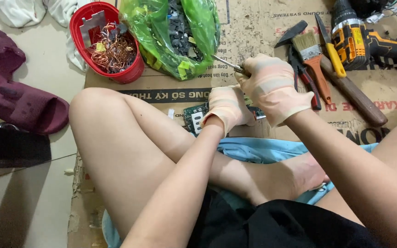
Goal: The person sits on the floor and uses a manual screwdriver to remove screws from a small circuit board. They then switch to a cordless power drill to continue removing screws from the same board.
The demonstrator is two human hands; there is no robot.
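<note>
1. A person sits cross-legged on flattened cardboard [253,41], both hands in pale rubber gloves, at work over a green circuit board [194,117] that lies at the centre of the frame, just past the knee.
2. The left hand [228,108] presses down on the circuit board with its fingers curled over the board's right part, covering much of it; only the left end, with a white component, shows clearly.
3. The right hand [272,87] is clenched around the handle of a thin metal tool [226,63], whose shaft points up and left towards a green plastic bag [157,27]. Whether the tip touches anything cannot be told.
4. The green plastic bag, at upper centre, holds dark small parts and yellow scraps.
5. Just left of it, a red plastic basket [76,32] contains tangled copper wire [113,53] and a grey metal piece.
6. At upper right lie a hammer [345,87], a paintbrush [311,53], red-handled pliers [306,80], a yellow-handled tool [331,50] and a yellow-and-black cordless drill [364,39], close together on the cardboard.
7. A dark red cloth [14,92] lies on the floor at left; a light blue cloth [258,149] sits under the person's legs.
</note>
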